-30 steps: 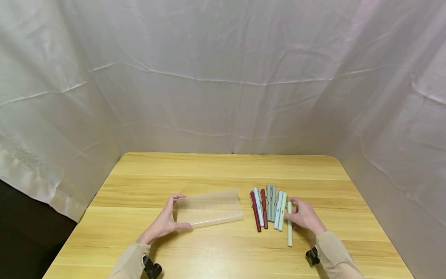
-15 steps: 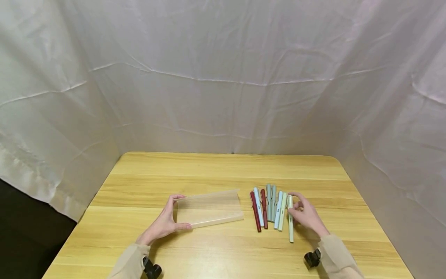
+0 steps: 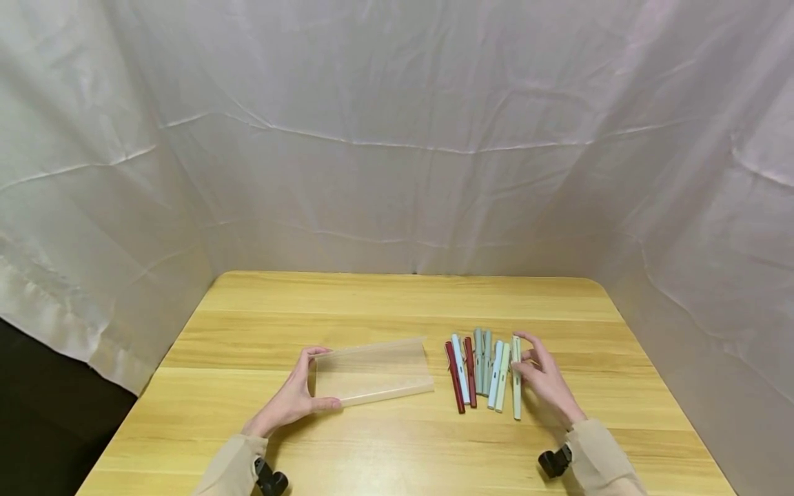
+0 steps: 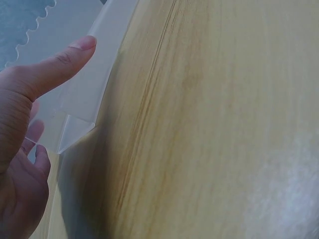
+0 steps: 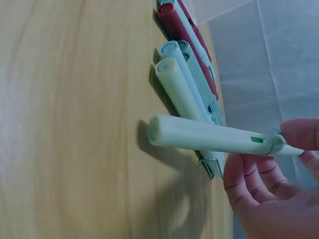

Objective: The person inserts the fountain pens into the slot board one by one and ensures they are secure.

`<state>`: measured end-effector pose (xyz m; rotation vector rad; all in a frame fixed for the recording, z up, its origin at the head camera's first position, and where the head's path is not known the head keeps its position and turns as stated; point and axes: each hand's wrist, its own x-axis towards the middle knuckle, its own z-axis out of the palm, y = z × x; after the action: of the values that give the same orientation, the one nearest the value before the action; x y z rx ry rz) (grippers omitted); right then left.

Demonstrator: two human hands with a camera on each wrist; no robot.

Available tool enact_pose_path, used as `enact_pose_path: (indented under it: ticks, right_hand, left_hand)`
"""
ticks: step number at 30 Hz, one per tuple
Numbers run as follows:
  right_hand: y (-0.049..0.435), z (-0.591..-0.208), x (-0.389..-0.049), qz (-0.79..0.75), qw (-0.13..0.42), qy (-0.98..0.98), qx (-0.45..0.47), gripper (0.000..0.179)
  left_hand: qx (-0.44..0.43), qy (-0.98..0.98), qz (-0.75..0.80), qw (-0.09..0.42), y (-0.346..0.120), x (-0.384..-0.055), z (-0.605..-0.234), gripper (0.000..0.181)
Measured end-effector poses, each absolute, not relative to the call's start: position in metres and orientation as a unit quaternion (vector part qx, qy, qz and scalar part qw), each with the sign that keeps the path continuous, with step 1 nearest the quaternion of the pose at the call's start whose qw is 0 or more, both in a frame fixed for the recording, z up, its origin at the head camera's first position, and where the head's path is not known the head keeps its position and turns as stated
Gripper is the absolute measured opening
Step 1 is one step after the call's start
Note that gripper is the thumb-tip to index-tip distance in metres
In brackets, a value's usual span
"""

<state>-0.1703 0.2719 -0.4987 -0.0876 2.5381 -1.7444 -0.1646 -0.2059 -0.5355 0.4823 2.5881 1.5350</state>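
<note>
At the table's left middle, my left hand (image 3: 293, 397) holds one end of a clear plastic rack (image 3: 375, 373), thumb along the near edge and fingers at the far side. The left wrist view shows scalloped notches along one edge of the rack (image 4: 79, 92). My right hand (image 3: 547, 383) pinches a pale green pen (image 3: 517, 389) near its clip end. In the right wrist view the pen (image 5: 199, 134) is tilted, its blunt end close over the wood. Just left of it lies a second light green pen (image 3: 502, 379).
Several more pens lie side by side in a loose row: dark red (image 3: 455, 379), light blue (image 3: 460, 368) and grey-green (image 3: 478, 362). The wooden table (image 3: 372, 296) is bordered at the back and sides by a pale hanging cloth (image 3: 397, 172).
My right hand and the pale green pen have moved slightly away from me, toward the table's back, and the fingers have shifted around it. The left hand and clear rack have stayed put.
</note>
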Motion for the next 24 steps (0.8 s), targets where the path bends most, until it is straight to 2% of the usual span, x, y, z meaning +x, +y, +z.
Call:
enact_pose_path:
  ticks: [14,24]
  right_hand:
    - [0.254,-0.501,-0.172,-0.599,-0.017,0.796,-0.088,0.069]
    - [0.231,-0.497,-0.177,-0.612,-0.010,0.785,-0.094,0.069]
  left_hand:
    - [0.167,0.855,0.489,0.042,-0.204,-0.165,-0.536,0.101]
    - [0.172,0.857,0.484,0.052,-0.197,-0.166,-0.537,0.102]
